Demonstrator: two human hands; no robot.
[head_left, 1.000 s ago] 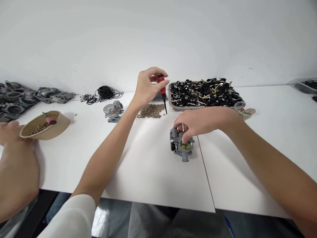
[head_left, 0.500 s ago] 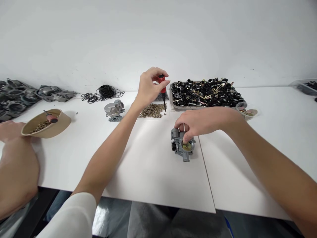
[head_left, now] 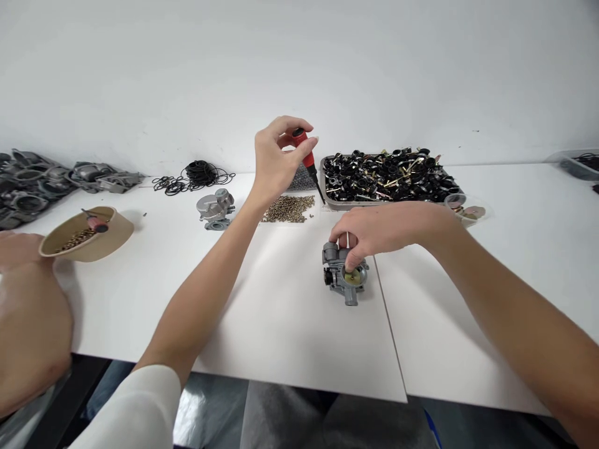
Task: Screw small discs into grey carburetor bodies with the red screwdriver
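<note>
My left hand is closed on a red and black screwdriver, held tilted with its dark shaft pointing down and to the right. The tip is close to the near left corner of a metal tray. Just below and left of it lies a pile of small brass-coloured screws, with a tiny loose one beside it. My right hand grips a grey metal carburetor on the table, the thumb pressed at its round opening, where a brass-coloured disc shows. The other fingers are partly hidden behind the body.
The tray holds many black parts. A second carburetor body stands left of my forearm. Black rubber rings, a heap of grey castings, a paper bowl with a screwdriver and a clear cup are around. A co-worker's arm reaches in left.
My left hand has risen slightly and shifted left. The screwdriver has tilted, its tip swinging right and up from beside the loose screw. My right hand and the carburetor have stayed put.
</note>
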